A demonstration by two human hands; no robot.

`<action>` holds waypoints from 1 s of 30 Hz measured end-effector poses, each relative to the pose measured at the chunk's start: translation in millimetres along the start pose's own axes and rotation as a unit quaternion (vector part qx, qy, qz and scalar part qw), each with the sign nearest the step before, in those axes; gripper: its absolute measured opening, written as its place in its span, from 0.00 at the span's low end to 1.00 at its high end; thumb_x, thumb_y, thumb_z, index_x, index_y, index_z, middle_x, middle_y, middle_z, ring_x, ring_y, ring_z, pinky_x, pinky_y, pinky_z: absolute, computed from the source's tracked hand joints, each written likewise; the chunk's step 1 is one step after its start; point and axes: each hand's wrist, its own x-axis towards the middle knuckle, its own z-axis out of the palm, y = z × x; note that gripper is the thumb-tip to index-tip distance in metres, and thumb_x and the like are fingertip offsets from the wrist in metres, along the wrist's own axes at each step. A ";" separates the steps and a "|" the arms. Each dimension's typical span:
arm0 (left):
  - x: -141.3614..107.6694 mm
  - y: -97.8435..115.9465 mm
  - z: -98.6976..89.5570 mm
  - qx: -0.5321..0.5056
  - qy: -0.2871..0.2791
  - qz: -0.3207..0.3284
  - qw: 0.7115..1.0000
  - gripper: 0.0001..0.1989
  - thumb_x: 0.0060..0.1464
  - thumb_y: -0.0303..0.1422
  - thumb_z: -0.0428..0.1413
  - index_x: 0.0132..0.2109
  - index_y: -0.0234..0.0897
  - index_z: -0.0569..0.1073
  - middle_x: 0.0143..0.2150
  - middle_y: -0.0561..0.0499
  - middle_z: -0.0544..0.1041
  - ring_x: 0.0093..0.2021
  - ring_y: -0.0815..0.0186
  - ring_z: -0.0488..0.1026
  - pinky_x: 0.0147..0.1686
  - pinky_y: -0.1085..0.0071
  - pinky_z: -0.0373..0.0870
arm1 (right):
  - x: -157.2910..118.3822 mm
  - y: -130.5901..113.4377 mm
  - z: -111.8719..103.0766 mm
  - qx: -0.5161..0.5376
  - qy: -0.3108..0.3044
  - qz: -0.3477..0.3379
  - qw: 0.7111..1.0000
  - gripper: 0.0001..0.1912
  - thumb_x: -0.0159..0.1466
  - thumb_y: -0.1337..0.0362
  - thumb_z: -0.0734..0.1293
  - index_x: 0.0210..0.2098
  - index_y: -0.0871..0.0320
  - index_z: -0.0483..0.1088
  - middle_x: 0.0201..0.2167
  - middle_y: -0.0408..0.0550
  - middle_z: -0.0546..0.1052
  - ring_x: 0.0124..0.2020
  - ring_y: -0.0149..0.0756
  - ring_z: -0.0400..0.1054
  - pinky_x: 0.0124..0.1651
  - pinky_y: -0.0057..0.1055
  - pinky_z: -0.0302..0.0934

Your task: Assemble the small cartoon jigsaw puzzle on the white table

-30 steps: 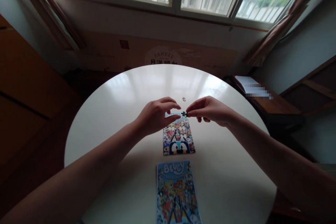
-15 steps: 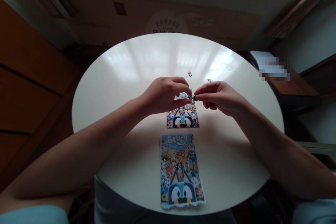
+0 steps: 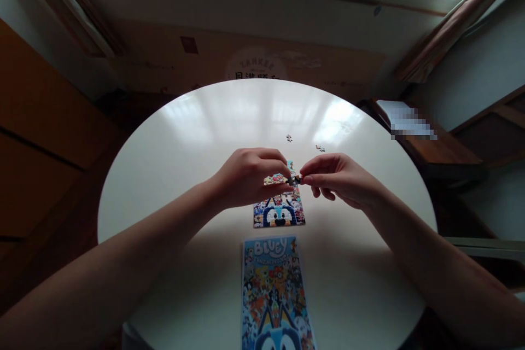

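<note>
A small dark jigsaw piece (image 3: 294, 180) is held up above the partly covered jigsaw puzzle (image 3: 280, 214). My right hand (image 3: 346, 179) pinches its right side between thumb and forefinger, the other fingers curled below. From the left, my left hand (image 3: 254, 178) closes thumb and fingertips about the piece's other side. Beneath the left hand, the upper part of the puzzle is partly hidden; a blue cartoon dog's face shows at its lower end. Closer to me lies a printed picture sheet (image 3: 273, 284) with the same design and the word "Bluey".
Two small loose groups of jigsaw pieces lie beyond my hands, one piece cluster (image 3: 289, 138) in the middle and another piece cluster (image 3: 320, 148) to the right. All this rests on a white oval table (image 3: 164, 164). A wooden side table (image 3: 435, 147) stands at right.
The view has tilted up, so a window shows and everything sits lower in the picture. Both hands stay together at the jigsaw piece above the puzzle.
</note>
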 end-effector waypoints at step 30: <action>-0.7 0.7 -1.6 0.003 0.016 0.027 0.999 0.09 0.62 0.37 0.60 0.43 0.37 0.80 0.42 0.47 0.83 0.38 0.66 0.80 0.34 0.71 0.77 | -1.2 3.8 10.6 0.028 -0.042 -0.028 0.998 0.21 0.56 0.60 0.78 0.40 0.57 0.65 0.31 0.44 0.78 0.30 0.34 0.75 0.21 0.24 0.71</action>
